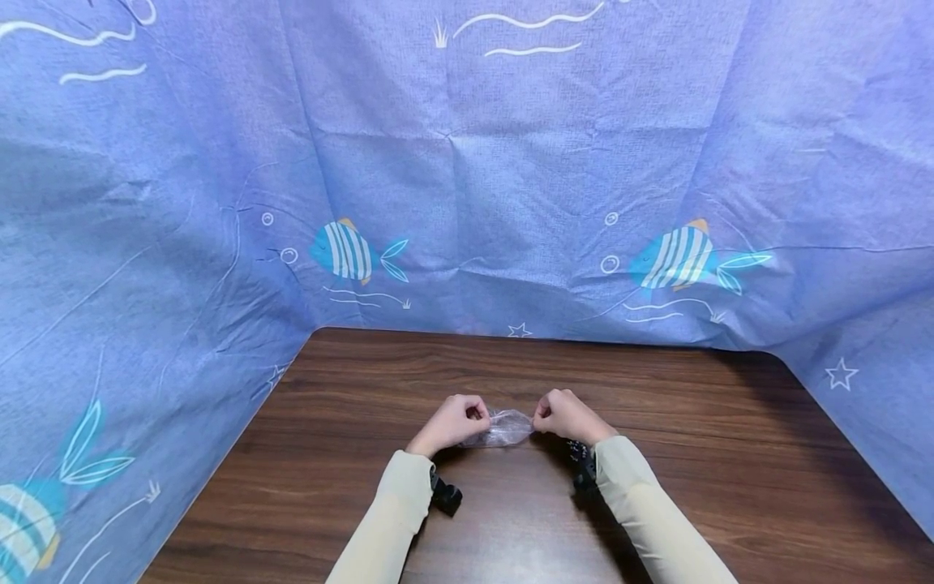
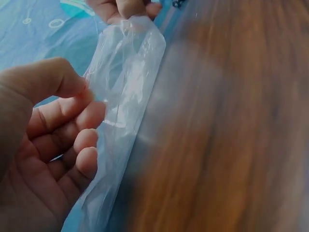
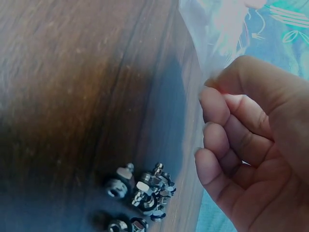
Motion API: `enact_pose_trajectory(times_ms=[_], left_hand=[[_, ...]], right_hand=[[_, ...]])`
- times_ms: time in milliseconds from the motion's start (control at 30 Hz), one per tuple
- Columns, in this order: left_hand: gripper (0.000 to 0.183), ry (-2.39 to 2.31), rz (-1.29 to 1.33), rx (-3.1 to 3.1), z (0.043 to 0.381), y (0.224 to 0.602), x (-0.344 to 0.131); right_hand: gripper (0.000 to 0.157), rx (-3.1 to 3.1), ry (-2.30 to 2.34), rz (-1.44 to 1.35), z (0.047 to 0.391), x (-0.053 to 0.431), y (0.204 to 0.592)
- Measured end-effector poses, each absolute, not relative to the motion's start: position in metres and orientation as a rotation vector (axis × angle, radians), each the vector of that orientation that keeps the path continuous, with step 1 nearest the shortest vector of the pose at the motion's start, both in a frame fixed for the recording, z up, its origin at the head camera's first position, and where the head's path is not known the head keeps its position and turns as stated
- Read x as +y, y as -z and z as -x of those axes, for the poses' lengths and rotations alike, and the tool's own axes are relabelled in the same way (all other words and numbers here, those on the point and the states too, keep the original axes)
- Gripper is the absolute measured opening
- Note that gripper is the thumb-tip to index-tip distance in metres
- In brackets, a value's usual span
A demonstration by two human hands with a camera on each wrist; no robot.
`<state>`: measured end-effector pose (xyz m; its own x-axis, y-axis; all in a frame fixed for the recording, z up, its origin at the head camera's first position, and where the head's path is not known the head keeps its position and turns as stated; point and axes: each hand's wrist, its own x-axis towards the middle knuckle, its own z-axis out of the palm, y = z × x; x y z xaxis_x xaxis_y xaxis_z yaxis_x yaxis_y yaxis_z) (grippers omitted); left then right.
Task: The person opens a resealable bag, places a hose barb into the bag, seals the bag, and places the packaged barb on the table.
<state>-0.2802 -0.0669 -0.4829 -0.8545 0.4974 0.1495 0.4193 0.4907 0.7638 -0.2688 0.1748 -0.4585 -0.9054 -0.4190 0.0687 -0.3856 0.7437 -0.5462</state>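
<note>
A clear plastic bag stretches between both hands above the middle of the table. My left hand pinches it between thumb and index finger; in the left wrist view the other fingers curl loosely beside the film. At the bag's right end, my right hand pinches a corner with thumb and index finger. Small shiny metal fittings with hex sections and dark rings lie in a loose group on the table below the right hand. In the head view the right wrist partly hides them.
The brown wood-grain table reaches back to a blue fabric curtain printed with fish, which hangs behind it and along both sides. A black wrist camera sits under the left sleeve.
</note>
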Motion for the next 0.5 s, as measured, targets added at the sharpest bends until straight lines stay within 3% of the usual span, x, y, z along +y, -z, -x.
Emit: enact_pose_trajectory(times_ms=[67,333,500], left_hand=[[0.003,-1.336,-0.853,2.629,0.2801,0.4837,-0.0645],[0.039,-1.307,-1.047,2.646,0.2776,0.4854,-0.0597],[0.041,-1.270,-0.969,2.584,0.2758,0.4893,-0.0566]], right_hand=[[0.016,2.876,0.892,0.669,0.2691,0.1748,0.4585],[0.015,2.862,0.898,0.668,0.2712,0.1732,0.4615],[0.015,2.864,0.894,0.670,0.2716,0.1710,0.4613]])
